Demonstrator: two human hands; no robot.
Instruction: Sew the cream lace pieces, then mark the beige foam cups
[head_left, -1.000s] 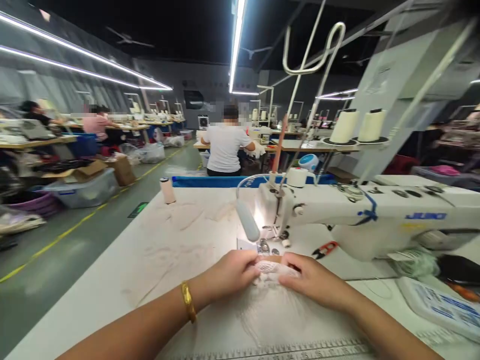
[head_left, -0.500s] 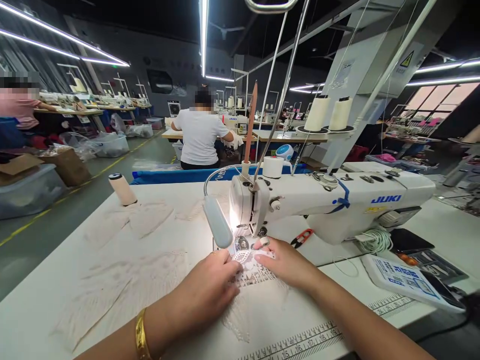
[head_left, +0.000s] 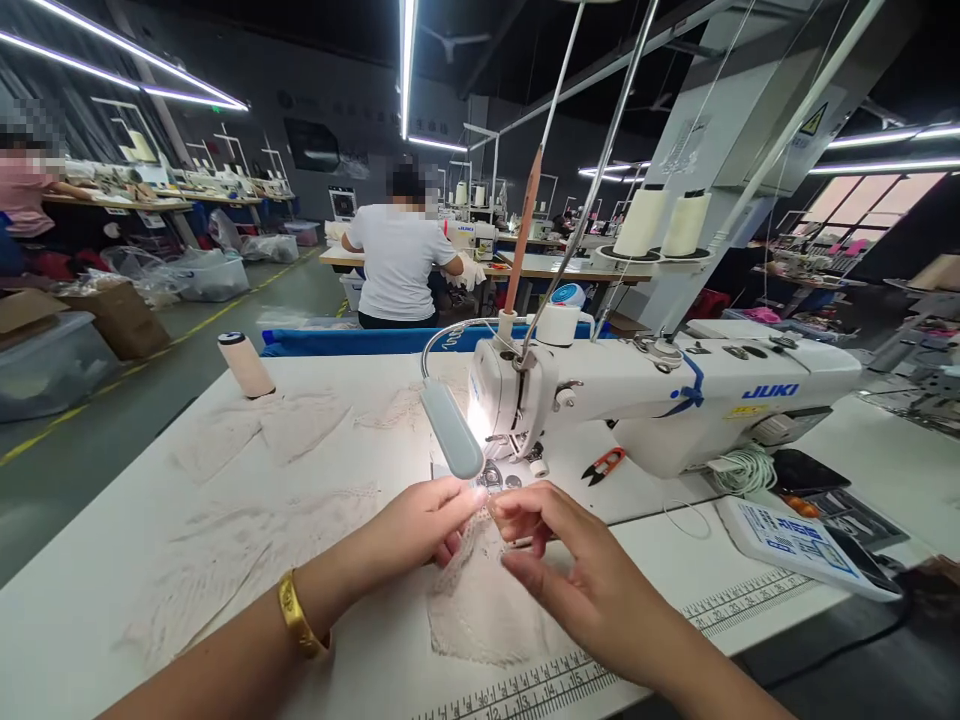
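A piece of pale lace fabric (head_left: 487, 605) hangs down over the white tabletop in front of the sewing machine (head_left: 600, 385). My left hand (head_left: 424, 525) is closed, pinching the lace's upper edge between thumb and fingers just below the needle area. At the same edge, my right hand (head_left: 570, 570) has its fingers bent with the tips at the lace, while the thumb stands apart below them. Whether those fingertips touch the fabric is hard to see. The grey lamp head (head_left: 454, 430) lights the spot above my left fingertips.
More pale lace pieces (head_left: 247, 550) lie flat at the left, with a thread cone (head_left: 246, 366) behind them. Red-handled thread snips (head_left: 604, 465) lie under the machine arm. A white box (head_left: 802, 545) sits at the right. A person in a white shirt (head_left: 401, 260) works ahead.
The lace has been drawn toward me from the needle area and now hangs lower and wider. My left thumb has moved up to the edge; my right hand has turned, thumb apart.
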